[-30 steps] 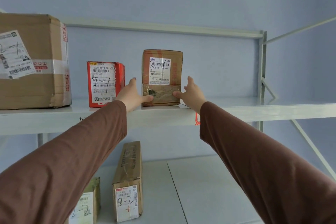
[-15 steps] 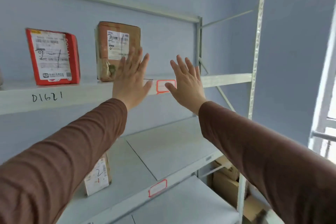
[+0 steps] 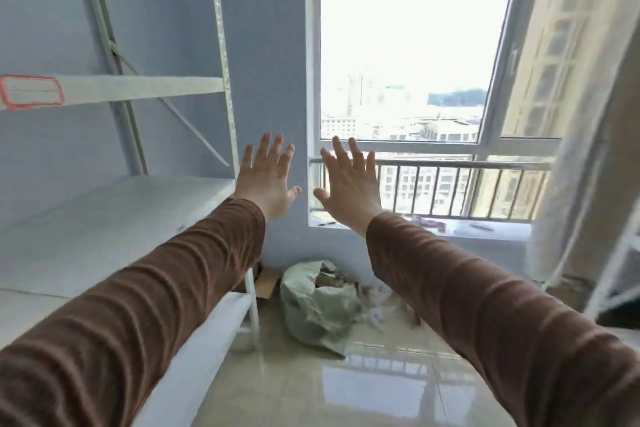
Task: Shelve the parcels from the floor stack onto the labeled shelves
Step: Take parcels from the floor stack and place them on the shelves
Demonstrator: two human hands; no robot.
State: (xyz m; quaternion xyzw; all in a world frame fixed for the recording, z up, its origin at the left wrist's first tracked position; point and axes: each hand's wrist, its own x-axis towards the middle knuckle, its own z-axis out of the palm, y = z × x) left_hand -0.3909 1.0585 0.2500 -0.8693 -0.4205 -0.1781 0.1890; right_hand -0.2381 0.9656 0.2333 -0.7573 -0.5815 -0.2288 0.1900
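No parcels show in this view: the shelves (image 3: 114, 218) at the left are bare where visible, with a red-edged label (image 3: 32, 93) on the rail above, and the only thing low down is a green sack (image 3: 317, 305) slumped on the glossy floor (image 3: 363, 392) by the shelf post. Both the left hand (image 3: 266, 180) and the right hand (image 3: 349, 184) are raised with fingers spread apart, each grip holding nothing. The risk, as I judge it, is a foot catching the sack or slipping on the tile on the way to the next parcel, or a blurred label being misread
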